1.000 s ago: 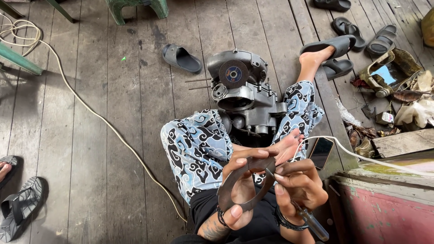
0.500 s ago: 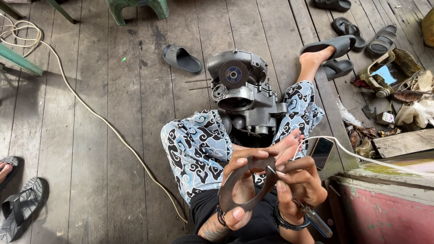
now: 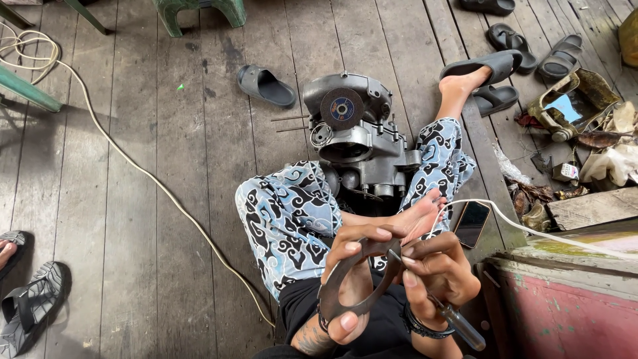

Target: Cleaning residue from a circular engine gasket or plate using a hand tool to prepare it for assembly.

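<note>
Gasket point(image 3: 345, 292) stays pinched in left hand point(image 3: 352, 279) fingers; right hand point(image 3: 438, 272), fist closed on screwdriver point(image 3: 458, 324), has barely shifted its tip.

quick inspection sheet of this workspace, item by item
surface: worn grey wooden plank floor; the person sits on it.
job's things: flat grey ring-shaped gasket held up by the left hand; screwdriver in the right hand, tip at the gasket's upper edge; engine casing between the legs.
clutter: grey slipper, sandals, phone, scrap parts at right.
grippers: both hands closed on their things.
cables: white cord across the floor; a second white cable near the phone.
surroundings: green stool legs, another person's sandalled foot, pink wooden box.
</note>
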